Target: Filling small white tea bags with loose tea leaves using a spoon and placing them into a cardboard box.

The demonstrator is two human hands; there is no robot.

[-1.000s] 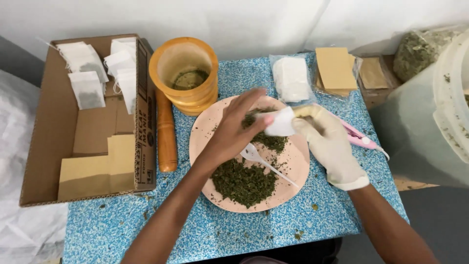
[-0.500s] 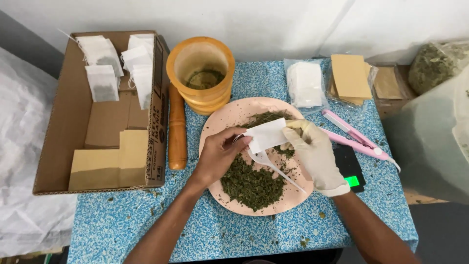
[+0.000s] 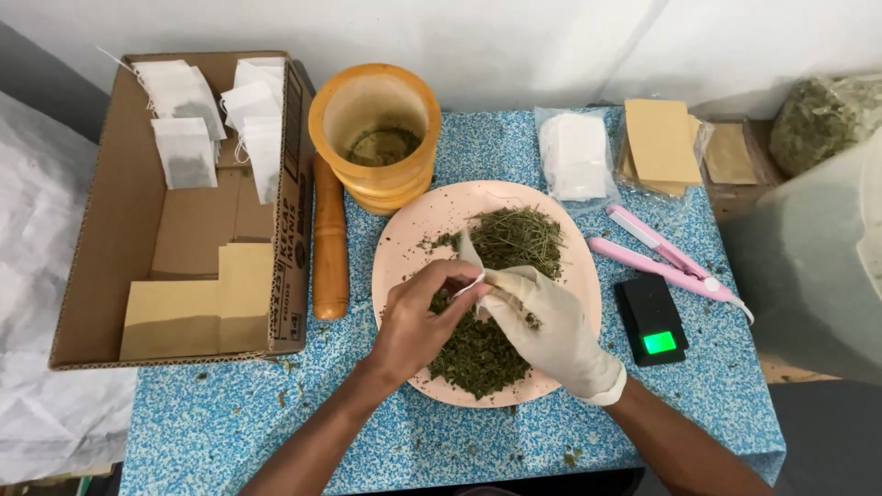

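Cardboard box (image 3: 110, 248) w/ filled bags far left, then wooden pestle (image 3: 330, 239). Left hand (image 3: 418, 321) (bare) pinches a white tea bag (image 3: 470, 262), long axis upright, above the pink plate (image 3: 404, 230) of herbs (image 3: 478, 354); gloved right hand (image 3: 551, 326) fingers curl beside it, grip unclear.

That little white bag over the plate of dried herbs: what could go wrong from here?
1. The small white bag is pinched between the bare left hand and the gloved right hand; thin material might tear or slip.
2. Herbs could spill past the pink plate; crumbs already dot the blue tabletop.
3. The small black scale sits close by the right forearm and might get nudged.
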